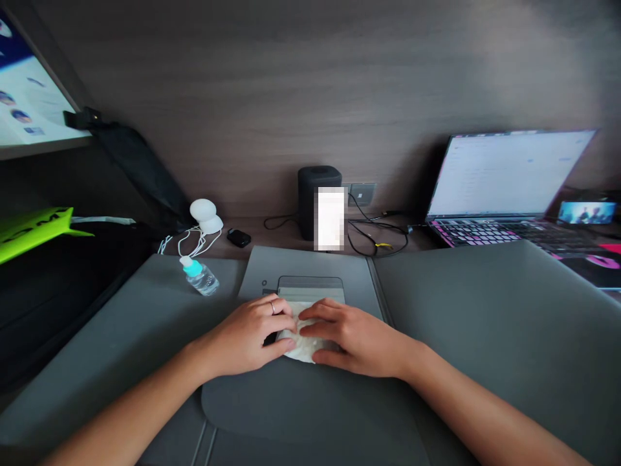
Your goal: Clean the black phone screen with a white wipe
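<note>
I am resting the left hand [247,338] and the right hand [363,340] on a white cloth [305,351], which is lying crumpled between them on a grey panel [358,266], at the near side of its rectangular inset [310,283]. The fingers are curving in from both sides and covering much of the cloth, thumbs sitting a modest gap below the other fingers, and I am not able to tell whether either hand is pinching it or merely touching it. A thin ring [272,307] is showing on the left hand. Over to the left, a clear spray bottle [204,280] is slanting in my view, and past it a small black object [239,237] is lying near a white round device [206,212]. Beyond the panel a black box [306,207] is standing by the wood-grained wall [242,129], partly hidden behind a pale blurred block [330,219], while dark cables [406,241] are looping beside it. Farther right a laptop [509,175] is standing open, its screen glowing
</note>
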